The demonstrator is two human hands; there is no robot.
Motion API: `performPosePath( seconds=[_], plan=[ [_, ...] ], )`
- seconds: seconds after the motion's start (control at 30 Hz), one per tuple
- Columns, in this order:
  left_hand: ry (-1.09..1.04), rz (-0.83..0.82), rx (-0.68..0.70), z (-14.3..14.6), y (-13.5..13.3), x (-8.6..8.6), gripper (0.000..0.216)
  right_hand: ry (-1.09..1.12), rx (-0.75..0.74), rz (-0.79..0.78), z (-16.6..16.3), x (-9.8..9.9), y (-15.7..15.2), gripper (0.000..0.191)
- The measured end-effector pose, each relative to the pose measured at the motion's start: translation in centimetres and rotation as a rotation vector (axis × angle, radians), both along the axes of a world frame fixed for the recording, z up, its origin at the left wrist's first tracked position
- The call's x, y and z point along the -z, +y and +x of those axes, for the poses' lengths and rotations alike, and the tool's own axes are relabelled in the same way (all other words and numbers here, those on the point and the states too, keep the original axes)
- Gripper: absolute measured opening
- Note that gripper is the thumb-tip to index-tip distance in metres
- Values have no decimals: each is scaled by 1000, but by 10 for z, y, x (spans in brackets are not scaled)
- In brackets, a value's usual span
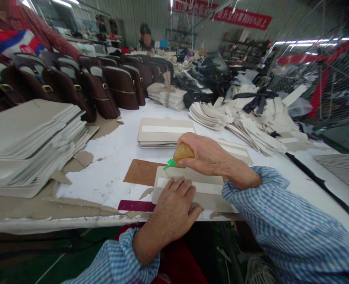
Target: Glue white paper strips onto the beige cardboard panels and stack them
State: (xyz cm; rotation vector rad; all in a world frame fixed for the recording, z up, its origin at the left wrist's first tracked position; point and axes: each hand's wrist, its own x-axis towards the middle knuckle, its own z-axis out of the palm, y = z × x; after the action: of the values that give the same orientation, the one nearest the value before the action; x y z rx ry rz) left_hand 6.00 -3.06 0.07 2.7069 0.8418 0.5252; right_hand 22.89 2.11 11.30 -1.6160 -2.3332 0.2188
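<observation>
Lying flat at the near edge of a white-paper-covered desk (pixel 112 169), a beige, round-cornered rectangular panel (pixel 211 199) with a white strip (pixel 205 187) along its length is held down by the left hand (pixel 174 209). That hand is laid palm down on the panel's near left part, its fingers (pixel 177 186) extended and slightly parted, resting across the strip, with nothing gripped. By the right hand (pixel 205 154), a rounded, amber squeeze bottle (pixel 184 153) is held, its body wrapped by bent fingers and thumb, and its bright green nozzle (pixel 170 162) is pointed down to the left at the panel's far left corner. Whether the panel is touched by the tip cannot be told, and no liquid can be made out. The step in hand is judged to be glue application along the far edge; for the next move, an even squeeze and a steady path of the nozzle would be called for, with the panel kept from sliding. Beneath the panel's far left side, a flat tan-brown piece (pixel 140 172) is partly covered, and a purple strip (pixel 136 206) is seen at the near left. Just beyond, a low stack of similar beige panels (pixel 162 136) is set, and a taller pile of larger beige pieces (pixel 32 130) is placed at the left.
</observation>
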Motion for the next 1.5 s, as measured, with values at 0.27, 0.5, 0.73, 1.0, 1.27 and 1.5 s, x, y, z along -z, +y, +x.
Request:
performPosePath(
  seconds=[0.27,0.5,0.73,1.0,1.27,1.5],
  plan=[
    [-7,-24,-1,1,1,-1,38,41,-5,-15,-9,0,3,30],
    [-17,-9,1,0,0,1,41,7,10,-35,-1,-3,1,28],
    [-14,14,11,1,1,1,42,-8,32,-47,13,-4,-2,27],
    [4,-23,5,0,0,-2,41,-4,101,-106,22,-12,-12,29],
    [4,-23,5,-1,1,1,43,32,127,-91,25,-6,-12,31],
    [-16,-9,6,0,1,-1,42,34,60,-27,16,-2,-5,30]
  ],
)
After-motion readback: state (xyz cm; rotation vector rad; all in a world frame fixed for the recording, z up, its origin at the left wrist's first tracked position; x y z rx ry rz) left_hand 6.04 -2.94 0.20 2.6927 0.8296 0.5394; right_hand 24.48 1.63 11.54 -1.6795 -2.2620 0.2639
